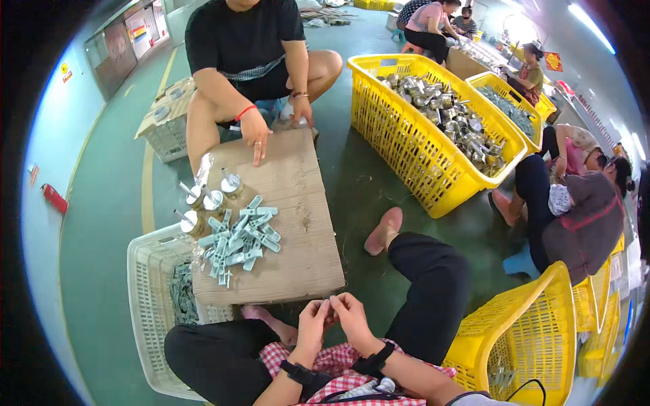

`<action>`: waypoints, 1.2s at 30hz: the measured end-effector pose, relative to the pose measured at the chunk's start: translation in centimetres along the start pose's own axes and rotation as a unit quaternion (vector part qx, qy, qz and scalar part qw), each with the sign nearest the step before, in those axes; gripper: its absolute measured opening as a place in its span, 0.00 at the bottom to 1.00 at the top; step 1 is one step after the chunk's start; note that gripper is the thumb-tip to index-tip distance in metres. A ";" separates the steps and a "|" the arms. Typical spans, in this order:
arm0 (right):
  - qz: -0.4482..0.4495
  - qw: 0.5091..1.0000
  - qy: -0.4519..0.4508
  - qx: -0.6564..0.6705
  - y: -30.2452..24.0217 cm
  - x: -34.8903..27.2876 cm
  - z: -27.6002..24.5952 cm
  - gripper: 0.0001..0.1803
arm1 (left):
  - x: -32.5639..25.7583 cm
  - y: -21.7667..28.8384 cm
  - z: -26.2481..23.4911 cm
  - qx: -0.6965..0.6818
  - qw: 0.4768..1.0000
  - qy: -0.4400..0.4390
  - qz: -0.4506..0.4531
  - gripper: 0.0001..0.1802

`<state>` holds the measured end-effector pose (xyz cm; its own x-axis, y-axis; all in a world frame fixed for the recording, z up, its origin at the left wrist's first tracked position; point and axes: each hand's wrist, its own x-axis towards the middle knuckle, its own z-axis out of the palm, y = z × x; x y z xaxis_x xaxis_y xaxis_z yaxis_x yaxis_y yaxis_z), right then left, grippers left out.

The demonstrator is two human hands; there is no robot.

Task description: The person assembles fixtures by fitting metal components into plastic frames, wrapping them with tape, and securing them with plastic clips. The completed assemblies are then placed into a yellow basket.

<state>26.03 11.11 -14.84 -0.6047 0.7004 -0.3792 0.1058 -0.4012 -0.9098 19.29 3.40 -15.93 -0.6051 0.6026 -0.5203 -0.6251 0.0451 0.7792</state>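
We are holding both hands low over our lap, just beyond the near edge of a cardboard-topped surface [298,250]. Our left hand [311,330] is keeping its fingers bent inward, and our right hand [353,323] is mirroring it, the fingertips of the two meeting; at this size we are not managing to tell whether anything small is pinched between them. Nearest to them, a loose heap of pale green clips [237,242] is lying on the left half of the cardboard, with four metal cylinders [214,201] with white tops standing just behind. Left of the board, a white basket [137,287] is holding grey-green pieces. Across from us, a person in a black top [247,40] is sitting, and a yellow basket [433,181] of metal parts is standing to the right.
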 end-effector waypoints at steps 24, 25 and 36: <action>0.099 0.993 0.040 0.040 2.8 2.3 -1.7 0.09 | 3.4 -0.6 0.3 -0.123 0.989 -0.036 -0.069 0.10; 0.100 0.993 0.040 0.040 2.9 2.4 -1.8 0.09 | 3.5 -0.7 0.4 -0.124 0.989 -0.035 -0.070 0.10; 0.145 0.988 0.013 0.049 3.3 2.1 -2.4 0.18 | 4.0 -1.0 0.4 -0.054 0.998 -0.030 -0.032 0.13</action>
<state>26.97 12.65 -19.04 -0.5389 0.5620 -0.6275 0.1947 -0.6416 -0.7419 17.73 6.03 -18.66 -0.5344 0.6474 -0.5434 -0.7130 0.0000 0.7012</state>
